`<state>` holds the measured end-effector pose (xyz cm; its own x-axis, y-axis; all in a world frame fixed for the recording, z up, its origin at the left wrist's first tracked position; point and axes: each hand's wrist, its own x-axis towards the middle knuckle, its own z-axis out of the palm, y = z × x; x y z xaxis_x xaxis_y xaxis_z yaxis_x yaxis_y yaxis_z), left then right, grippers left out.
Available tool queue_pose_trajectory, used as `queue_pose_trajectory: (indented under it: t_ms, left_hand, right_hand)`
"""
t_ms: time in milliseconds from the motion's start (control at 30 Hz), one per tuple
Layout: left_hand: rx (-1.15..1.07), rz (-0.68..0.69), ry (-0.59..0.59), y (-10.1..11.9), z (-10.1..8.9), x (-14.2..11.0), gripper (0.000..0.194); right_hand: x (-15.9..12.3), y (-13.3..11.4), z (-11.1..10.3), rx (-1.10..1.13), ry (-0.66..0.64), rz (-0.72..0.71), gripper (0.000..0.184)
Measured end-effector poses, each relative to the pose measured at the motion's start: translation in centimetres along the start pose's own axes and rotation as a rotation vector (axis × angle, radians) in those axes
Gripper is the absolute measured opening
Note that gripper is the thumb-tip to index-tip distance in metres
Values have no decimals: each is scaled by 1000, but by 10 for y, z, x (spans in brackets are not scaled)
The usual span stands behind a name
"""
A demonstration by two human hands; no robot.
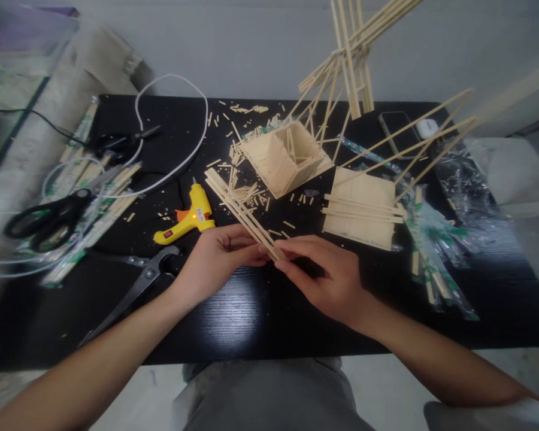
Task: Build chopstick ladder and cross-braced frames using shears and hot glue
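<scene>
Black, wood-grained tabletop (291, 329) below; left fingers (245, 256) and right fingers (302, 247) clamp slim, straight wooden sticks (241, 211).

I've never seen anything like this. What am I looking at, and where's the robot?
There's no robot here: these are a person's own bare hands, seen from a camera worn on the head, looking forward and down. The left hand and right hand hold a few thin wooden sticks between them. On the dark table lie a yellow glue gun, scissors, pliers and a phone. Behind the sticks stands a box-like wooden structure.
</scene>
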<state>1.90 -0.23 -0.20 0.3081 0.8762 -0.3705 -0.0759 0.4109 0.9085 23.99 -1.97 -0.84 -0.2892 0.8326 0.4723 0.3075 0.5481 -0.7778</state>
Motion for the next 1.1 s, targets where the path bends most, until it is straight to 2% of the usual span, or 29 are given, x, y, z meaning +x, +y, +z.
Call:
queue_pose_trajectory:
  t_ms: [167,300,1100]
  left_hand:
    - [1,8,-13,3,1,1,26]
    - [-10,0,-22,3,3,0,25]
    - [97,15,-84,-1,6,-2,29]
  right_hand:
    - [2,3,-1,290,-17,389,9]
    - [6,5,-1,471,-69,569,9]
    - [8,12,1,692,-176,736,24]
